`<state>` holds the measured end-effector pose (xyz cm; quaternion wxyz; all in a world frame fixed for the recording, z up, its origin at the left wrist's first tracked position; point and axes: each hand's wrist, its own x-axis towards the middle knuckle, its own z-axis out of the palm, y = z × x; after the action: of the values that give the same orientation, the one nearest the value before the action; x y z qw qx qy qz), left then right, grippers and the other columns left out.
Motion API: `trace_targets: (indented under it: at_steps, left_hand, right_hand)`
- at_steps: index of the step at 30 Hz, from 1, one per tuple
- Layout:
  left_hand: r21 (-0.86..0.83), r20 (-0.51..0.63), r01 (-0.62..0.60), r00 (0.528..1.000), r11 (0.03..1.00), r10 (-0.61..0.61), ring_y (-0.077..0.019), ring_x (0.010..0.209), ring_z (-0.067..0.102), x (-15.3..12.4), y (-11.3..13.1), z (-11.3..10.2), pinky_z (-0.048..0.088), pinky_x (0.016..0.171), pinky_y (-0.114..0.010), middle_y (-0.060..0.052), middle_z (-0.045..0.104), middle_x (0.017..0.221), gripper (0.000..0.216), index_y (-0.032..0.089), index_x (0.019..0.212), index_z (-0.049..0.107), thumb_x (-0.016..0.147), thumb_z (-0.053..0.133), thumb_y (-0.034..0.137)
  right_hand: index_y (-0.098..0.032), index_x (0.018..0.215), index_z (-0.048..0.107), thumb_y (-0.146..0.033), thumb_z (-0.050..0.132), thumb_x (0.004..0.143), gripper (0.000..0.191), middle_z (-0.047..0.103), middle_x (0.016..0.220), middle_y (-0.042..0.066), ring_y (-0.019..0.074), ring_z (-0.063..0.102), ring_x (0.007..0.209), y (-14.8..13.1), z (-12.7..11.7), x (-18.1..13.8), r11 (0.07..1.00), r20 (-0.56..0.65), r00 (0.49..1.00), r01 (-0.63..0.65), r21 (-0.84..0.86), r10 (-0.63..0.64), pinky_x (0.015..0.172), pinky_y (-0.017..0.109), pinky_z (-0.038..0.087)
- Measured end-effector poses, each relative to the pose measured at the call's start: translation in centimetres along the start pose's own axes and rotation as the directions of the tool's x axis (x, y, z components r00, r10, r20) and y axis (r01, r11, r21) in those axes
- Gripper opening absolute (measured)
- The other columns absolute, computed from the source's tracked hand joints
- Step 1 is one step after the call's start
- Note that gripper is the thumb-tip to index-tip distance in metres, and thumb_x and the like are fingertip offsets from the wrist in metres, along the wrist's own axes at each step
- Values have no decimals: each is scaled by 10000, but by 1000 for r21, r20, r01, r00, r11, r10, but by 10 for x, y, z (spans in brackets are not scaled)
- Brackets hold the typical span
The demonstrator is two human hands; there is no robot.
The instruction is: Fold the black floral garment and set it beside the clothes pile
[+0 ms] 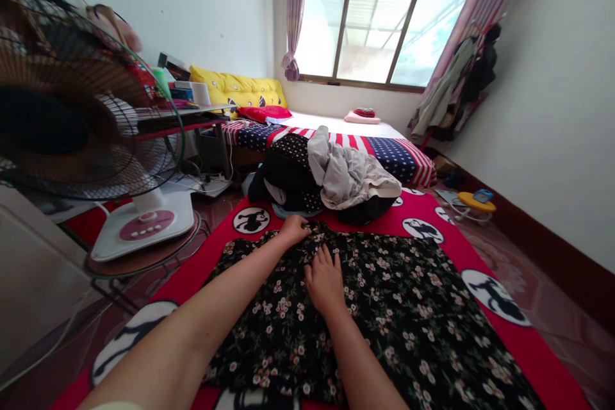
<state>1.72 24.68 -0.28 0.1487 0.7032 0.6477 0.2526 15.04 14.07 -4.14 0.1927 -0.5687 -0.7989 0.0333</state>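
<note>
A black garment with small pink and white flowers (pixel 403 295) lies spread over a red blanket (pixel 192 295) printed with white ovals and black figures. At the garment's far edge, near its middle, my left hand (pixel 294 229) has its fingers closed on the fabric. My right hand (pixel 325 278) rests palm down on the flowered cloth, a little nearer and to the right, its fingers stretched out. Just beyond my hands is a heap of clothes (pixel 346 170), grey, beige and black, some with white dots. Whether the garment is a dress or a skirt I cannot tell.
To the left, a fan (pixel 144 218) stands on a round stool (pixel 177 250), beside a cluttered desk (pixel 192 109). A bed (pixel 307 120) with a flag-patterned cover is under the window. Clothes hang (pixel 461 83) at the right wall, above a small yellow stool (pixel 475 204).
</note>
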Motion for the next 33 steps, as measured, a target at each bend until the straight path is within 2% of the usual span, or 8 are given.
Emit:
trace_targets:
  at_steps: [5,8,12,18,23,27,30,33]
  left_hand:
    - [-73,-171,-69,984,995,56,-195,943,634,-18,12,-27,481,869,-300,-60,702,1023,224,186,1010,723,856,571,244]
    - [-90,-298,-242,932,966,205,-214,1064,579,-41,27,-56,427,975,-344,-46,677,1067,154,216,931,723,847,599,254]
    - [-90,-182,-449,885,889,429,-198,980,609,-88,42,-79,443,931,-330,-35,695,988,124,218,902,702,831,603,194]
    - [-290,179,-365,888,885,424,-150,742,633,-159,33,-61,499,729,-255,-20,700,879,164,229,964,693,837,591,243]
    - [-94,-75,-301,953,949,295,-222,1031,593,-163,0,-49,459,945,-365,-54,659,1062,245,242,1049,656,806,617,241]
    - [85,-121,-258,956,962,267,-330,1296,405,-144,-16,-39,357,1067,-500,-106,434,1422,878,264,1371,436,580,812,325]
    - [136,-104,-317,938,939,332,-321,1295,421,-132,-13,-29,351,1069,-483,-99,475,1406,566,245,1189,600,652,774,287]
    - [141,-108,-295,944,945,311,-263,1053,605,-130,-2,-27,436,959,-411,-79,683,1080,127,219,921,674,804,645,259]
  right_hand:
    - [-89,1351,496,-272,349,930,481,457,1447,111,232,277,1405,0,0,0,1000,-26,1000,11,15,-11,1157,456,108]
    - [-90,1346,501,-254,365,921,475,457,1446,120,235,279,1402,0,0,0,1000,-35,999,16,12,-16,1155,461,113]
    - [-120,1374,481,-246,377,918,484,513,1397,128,257,351,1359,0,-1,0,1000,-37,999,9,16,-9,1144,467,138]
    - [-179,1344,536,-277,486,872,485,545,1371,85,271,399,1313,7,-4,-7,996,-45,997,60,64,-57,1132,366,200]
    - [-249,1361,514,-235,421,904,466,524,1399,35,238,414,1303,12,-4,-5,989,-63,989,135,67,-131,1140,394,167]
    - [-238,1364,511,-240,400,918,459,556,1366,47,230,441,1283,14,-1,-1,987,-66,988,144,71,-139,1127,383,210]
    - [-251,1350,527,-245,396,919,451,581,1339,36,224,456,1274,15,-1,0,979,-85,982,176,108,-167,1123,371,236]
    - [-228,1289,588,-290,416,906,425,637,1259,61,233,510,1216,15,-2,-1,943,-142,984,143,300,-104,1094,375,302]
